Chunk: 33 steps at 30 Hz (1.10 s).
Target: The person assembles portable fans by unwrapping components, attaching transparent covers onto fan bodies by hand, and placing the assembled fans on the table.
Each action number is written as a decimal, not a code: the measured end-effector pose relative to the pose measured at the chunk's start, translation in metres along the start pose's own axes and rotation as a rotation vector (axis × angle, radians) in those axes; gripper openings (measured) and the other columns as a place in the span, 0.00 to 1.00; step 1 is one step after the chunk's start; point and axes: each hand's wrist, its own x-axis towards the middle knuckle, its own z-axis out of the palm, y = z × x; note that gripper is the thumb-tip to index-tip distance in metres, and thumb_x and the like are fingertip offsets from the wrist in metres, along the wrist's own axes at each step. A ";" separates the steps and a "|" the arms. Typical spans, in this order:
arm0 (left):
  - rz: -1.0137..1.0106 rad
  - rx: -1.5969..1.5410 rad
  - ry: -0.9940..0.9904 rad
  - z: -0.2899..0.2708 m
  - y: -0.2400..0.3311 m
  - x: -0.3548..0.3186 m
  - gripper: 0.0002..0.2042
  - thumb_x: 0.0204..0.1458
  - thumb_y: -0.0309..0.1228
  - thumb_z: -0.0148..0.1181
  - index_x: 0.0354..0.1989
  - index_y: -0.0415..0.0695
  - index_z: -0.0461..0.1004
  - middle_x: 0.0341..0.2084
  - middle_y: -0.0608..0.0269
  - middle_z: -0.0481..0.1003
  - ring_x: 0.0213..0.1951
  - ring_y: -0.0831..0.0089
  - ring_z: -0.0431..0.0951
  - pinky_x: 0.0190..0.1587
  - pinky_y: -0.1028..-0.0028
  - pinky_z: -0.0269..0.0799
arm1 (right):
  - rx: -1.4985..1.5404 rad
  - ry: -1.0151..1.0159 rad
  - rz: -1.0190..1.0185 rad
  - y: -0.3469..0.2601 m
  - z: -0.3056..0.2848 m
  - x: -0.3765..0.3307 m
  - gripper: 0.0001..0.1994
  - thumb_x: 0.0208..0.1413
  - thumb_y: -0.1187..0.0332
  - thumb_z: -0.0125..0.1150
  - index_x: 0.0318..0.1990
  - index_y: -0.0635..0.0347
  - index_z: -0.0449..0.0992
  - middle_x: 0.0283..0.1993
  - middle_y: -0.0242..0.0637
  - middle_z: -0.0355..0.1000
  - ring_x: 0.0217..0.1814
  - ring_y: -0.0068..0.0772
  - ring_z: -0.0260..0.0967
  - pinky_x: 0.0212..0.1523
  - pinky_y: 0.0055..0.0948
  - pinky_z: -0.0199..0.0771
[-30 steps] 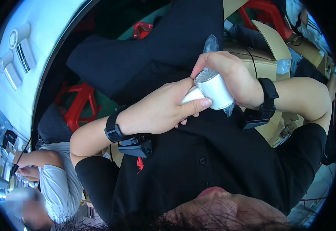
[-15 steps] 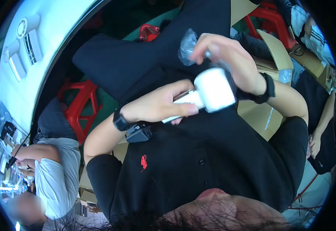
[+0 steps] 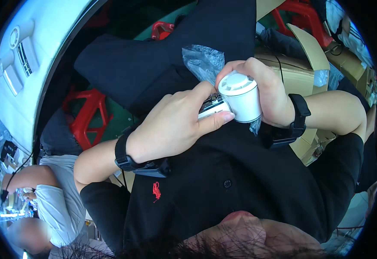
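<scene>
Head: device (image 3: 241,102) well off table edge (image 3: 49,60)

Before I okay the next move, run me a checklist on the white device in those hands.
1. Left hand gripping the handle: ok, thumb and fingers close on it.
2. Right hand steadying the round head: ok, wrapped around its side.
3. Slotted end in view: ok, it faces up toward the camera.
4. Handle casing closed: not ok, dark inner parts appear to show along its upper side.
5. Clear plastic bag away from the fingers: not ok, it bunches against the right hand.
6. Opposite end of the head sound: cannot tell, it is turned away.
</scene>
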 end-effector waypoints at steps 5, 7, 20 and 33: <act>0.161 0.152 0.165 -0.003 -0.011 0.003 0.24 0.60 0.49 0.56 0.45 0.36 0.68 0.28 0.47 0.78 0.28 0.51 0.79 0.30 0.62 0.74 | -0.320 -0.022 -0.273 -0.003 -0.001 0.016 0.23 0.62 0.56 0.38 0.39 0.66 0.76 0.38 0.38 0.76 0.37 0.27 0.72 0.45 0.24 0.71; 0.226 0.171 0.222 -0.008 -0.017 0.008 0.24 0.60 0.50 0.55 0.45 0.36 0.68 0.28 0.49 0.78 0.26 0.55 0.79 0.29 0.64 0.74 | -0.441 -0.137 -0.388 -0.018 -0.004 0.027 0.23 0.62 0.56 0.38 0.39 0.66 0.76 0.38 0.38 0.76 0.37 0.28 0.72 0.46 0.24 0.71; -0.108 -0.626 -0.200 -0.003 -0.026 -0.004 0.21 0.64 0.46 0.51 0.51 0.38 0.65 0.28 0.63 0.74 0.24 0.78 0.75 0.27 0.78 0.73 | -0.225 -0.107 0.104 -0.022 0.003 0.026 0.24 0.64 0.54 0.37 0.37 0.65 0.77 0.36 0.37 0.75 0.34 0.30 0.72 0.45 0.22 0.69; 0.046 -0.015 0.066 -0.014 0.002 -0.027 0.22 0.58 0.47 0.58 0.48 0.40 0.66 0.30 0.50 0.76 0.29 0.57 0.79 0.32 0.67 0.74 | -0.336 -0.281 -0.220 -0.027 0.013 0.013 0.25 0.63 0.51 0.38 0.38 0.64 0.76 0.37 0.37 0.74 0.38 0.26 0.72 0.40 0.23 0.70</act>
